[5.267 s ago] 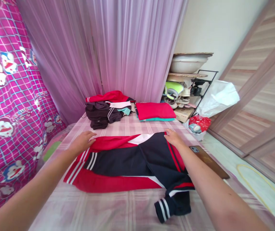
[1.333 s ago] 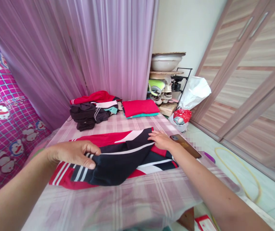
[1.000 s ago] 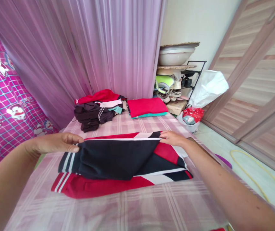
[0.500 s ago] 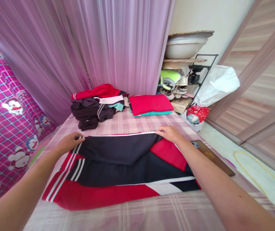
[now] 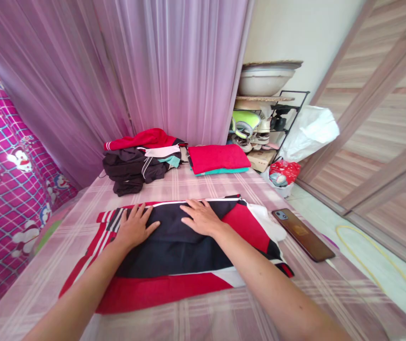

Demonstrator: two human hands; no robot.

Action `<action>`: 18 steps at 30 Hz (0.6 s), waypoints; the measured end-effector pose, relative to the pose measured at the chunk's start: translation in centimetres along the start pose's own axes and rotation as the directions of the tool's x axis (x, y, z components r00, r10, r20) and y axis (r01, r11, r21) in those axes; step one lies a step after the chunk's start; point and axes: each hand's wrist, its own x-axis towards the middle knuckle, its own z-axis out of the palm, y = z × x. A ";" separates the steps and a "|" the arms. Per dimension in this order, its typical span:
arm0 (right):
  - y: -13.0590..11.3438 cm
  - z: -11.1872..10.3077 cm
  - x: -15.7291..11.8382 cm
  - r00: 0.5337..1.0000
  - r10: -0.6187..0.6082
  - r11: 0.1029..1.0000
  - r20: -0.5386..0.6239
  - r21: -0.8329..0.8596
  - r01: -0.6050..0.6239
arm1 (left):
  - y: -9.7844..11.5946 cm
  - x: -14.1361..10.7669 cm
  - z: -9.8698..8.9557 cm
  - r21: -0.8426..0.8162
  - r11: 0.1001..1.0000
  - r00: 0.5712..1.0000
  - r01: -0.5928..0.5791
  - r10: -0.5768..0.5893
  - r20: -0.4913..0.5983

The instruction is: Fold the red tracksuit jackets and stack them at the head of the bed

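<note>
The track jacket (image 5: 167, 289), seemingly light and limp, lies beneath left hand (image 5: 134, 228) and right hand (image 5: 202, 219), fingers spread, best gripped by its striped cuff (image 5: 115, 219).

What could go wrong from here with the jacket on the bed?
The top sleeve could wrinkle or slide if the left hand and right hand push unevenly; both lie flat on the jacket. The phone sits close beside it, so a wide sweep might bump it or tug its cable.
</note>
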 end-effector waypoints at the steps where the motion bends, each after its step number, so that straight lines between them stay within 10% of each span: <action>1: -0.4 0.5 0.1 0.998 0.018 1.000 0.060 -0.007 -0.017 | 0.3 -0.2 0.5 0.006 1.000 1.000 0.000 0.000 0.007; 10: 6.4 0.1 -3.1 0.831 0.555 0.821 -0.047 -0.129 -0.556 | 0.3 -0.4 1.0 -0.010 1.000 1.000 0.022 -0.022 0.003; 18: 6.8 0.3 -3.0 0.816 0.568 0.805 -0.107 -0.133 -0.578 | 0.4 -0.2 1.0 -0.029 0.999 0.999 0.033 -0.033 0.013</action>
